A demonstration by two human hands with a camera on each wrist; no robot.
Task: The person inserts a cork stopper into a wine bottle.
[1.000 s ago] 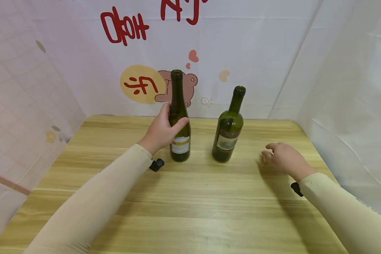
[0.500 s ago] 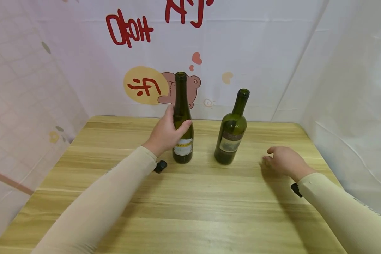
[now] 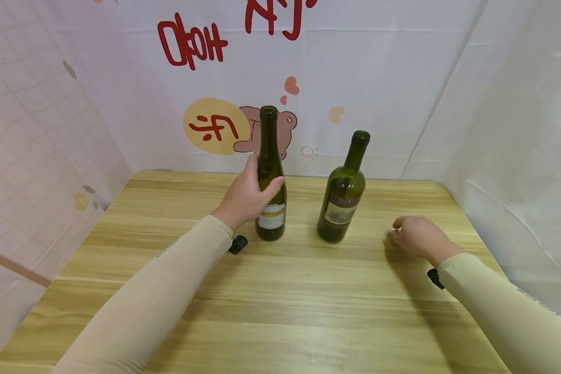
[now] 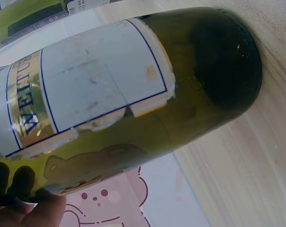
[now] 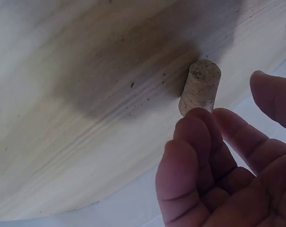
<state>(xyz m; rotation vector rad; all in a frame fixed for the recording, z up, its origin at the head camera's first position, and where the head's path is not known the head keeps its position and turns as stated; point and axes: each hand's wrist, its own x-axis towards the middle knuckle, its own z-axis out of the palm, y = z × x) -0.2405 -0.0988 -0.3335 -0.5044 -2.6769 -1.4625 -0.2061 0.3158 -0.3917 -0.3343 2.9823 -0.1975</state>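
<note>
My left hand (image 3: 250, 195) grips a tall green wine bottle (image 3: 271, 171) round its shoulder, thumb across the front. The bottle stands upright, and its white label (image 4: 105, 75) with a gold band shows large in the left wrist view. To its right is a second green wine bottle (image 3: 341, 202) with a dark and cream label. My right hand (image 3: 421, 238) hovers low at the table's right side. In the right wrist view a cork (image 5: 201, 85) stands on end by its fingertips, with the thumb apart from it. The hand hides the cork in the head view.
The pale wooden table (image 3: 280, 306) runs back to a white printed backdrop (image 3: 378, 62) with red lettering and a pink bear. White sheets also hang at the left and right sides. Small dark crumbs (image 5: 147, 97) lie near the cork.
The head view has shifted slightly, so both bottles appear a little further right. My right hand's fingers have drawn in somewhat. My left hand keeps its grip on the bottle.
</note>
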